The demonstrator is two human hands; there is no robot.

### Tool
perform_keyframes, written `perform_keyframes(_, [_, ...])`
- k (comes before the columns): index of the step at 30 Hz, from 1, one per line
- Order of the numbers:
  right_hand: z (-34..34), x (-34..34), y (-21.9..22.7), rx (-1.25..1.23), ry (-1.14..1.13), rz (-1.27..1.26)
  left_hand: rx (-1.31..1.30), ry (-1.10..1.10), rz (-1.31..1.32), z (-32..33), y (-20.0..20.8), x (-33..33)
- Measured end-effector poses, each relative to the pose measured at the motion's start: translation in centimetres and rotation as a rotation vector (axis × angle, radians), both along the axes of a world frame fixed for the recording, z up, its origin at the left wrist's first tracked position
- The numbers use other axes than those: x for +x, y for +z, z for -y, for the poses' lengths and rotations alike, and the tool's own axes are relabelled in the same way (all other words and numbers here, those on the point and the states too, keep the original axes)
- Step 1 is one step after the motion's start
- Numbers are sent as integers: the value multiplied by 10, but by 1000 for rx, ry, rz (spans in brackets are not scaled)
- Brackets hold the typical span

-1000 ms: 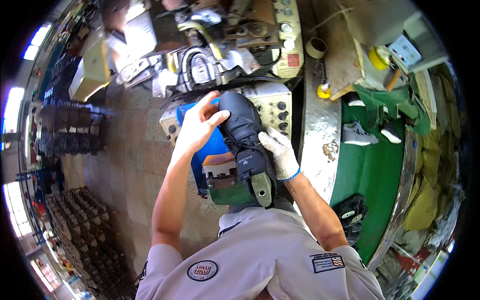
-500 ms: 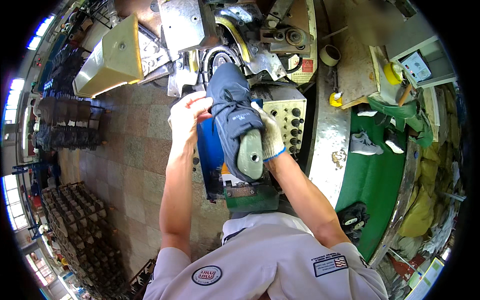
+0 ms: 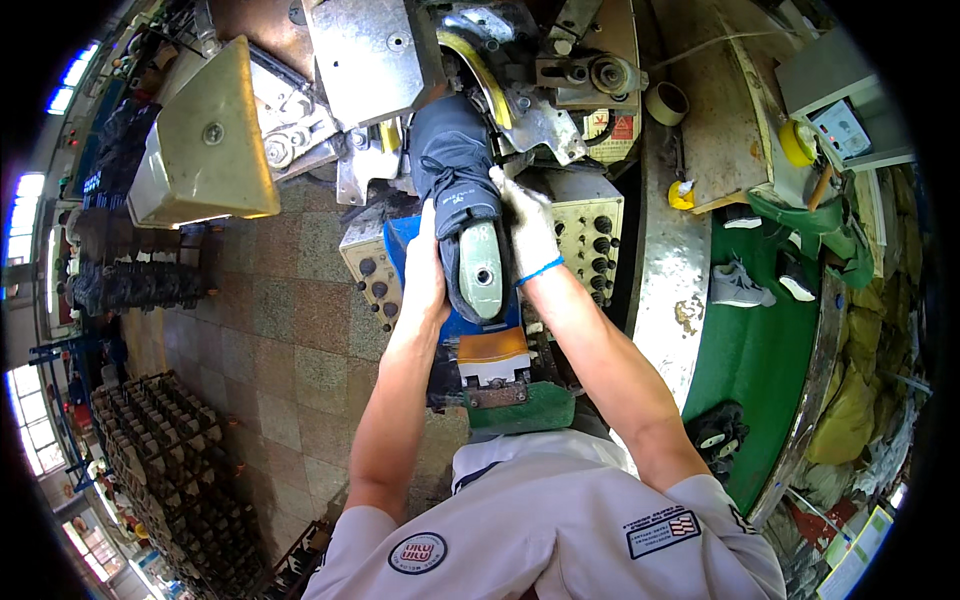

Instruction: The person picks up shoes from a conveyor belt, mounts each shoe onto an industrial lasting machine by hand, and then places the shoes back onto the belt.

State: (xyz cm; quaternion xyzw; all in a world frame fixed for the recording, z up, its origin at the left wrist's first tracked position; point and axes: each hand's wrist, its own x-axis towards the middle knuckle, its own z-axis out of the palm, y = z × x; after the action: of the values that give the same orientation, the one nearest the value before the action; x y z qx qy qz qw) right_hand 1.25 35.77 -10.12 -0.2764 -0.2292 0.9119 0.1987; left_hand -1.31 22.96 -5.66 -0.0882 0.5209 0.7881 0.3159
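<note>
A dark navy shoe upper (image 3: 447, 150) with laces is stretched over a pale green shoe last (image 3: 482, 270), whose top with a round hole shows at the heel end. The toe points away from me into the metal jaws (image 3: 490, 90) of a machine; its tip is partly hidden there. My bare left hand (image 3: 428, 268) holds the upper's left side near the heel. On the right side, my right hand (image 3: 530, 222) presses along the shoe in a white knit glove with a blue cuff. Most fingertips of the left hand are hidden under the shoe.
Knobbed control panels (image 3: 598, 240) flank the machine's blue part (image 3: 402, 235). A cream cover (image 3: 205, 150) juts out at the left. To the right, a green-topped bench (image 3: 735, 370) carries a grey sneaker (image 3: 740, 286) and other shoes. Racks (image 3: 180, 470) stand at lower left.
The shoe has moved forward into the machine's jaws and turned straighter. My left hand has shifted from beside the laces back to the heel side and now grips there.
</note>
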Motion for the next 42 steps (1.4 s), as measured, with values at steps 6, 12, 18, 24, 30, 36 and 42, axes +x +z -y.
perform_keyframes(6, [7,-3,-19,-58,-34,-55,-77,-141,-104,4,0,-17])
perform_keyframes(12, [7,-5,-15,-144,-29,-78,-69,-148,-137,0,11,-16])
perform_keyframes(18, [-4,3,-12,72,21,68,-59,-49,-197,-6,-12,-3])
perform_keyframes(24, [20,19,-6,408,38,225,-71,-79,-392,8,-63,-7])
perform_keyframes(30, [11,16,-15,492,101,253,49,-4,-213,-1,-76,-9])
perform_keyframes(36, [3,16,-5,670,120,343,84,92,-223,-11,-79,0])
perform_keyframes(42, [1,22,8,982,148,363,78,-19,-299,-2,-131,-7])
